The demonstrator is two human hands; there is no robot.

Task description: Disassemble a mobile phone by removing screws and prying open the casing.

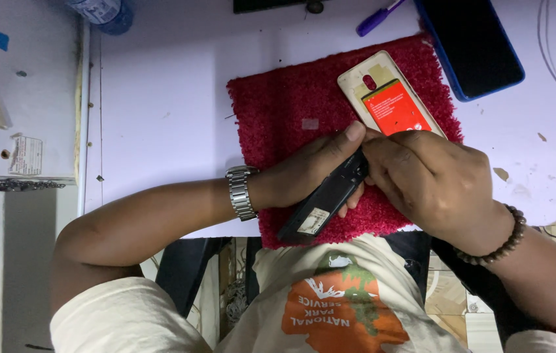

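Head view: a dark phone body is gripped at an angle over the lower edge of a red fibrous mat. It is clasped from beneath by the left hand, thumb stretched along its upper end. The fingers of the right hand are curled closed against the same end. A pale back cover with a red battery is seen lying on the mat just above the hands. A blue-edged phone and a purple pen are placed on the white desk.

Mat on desk ctr. Phone back cover on mat, 1 o'clock. Tablet off mat, 2 o'clock. Pen 12 o'clock.
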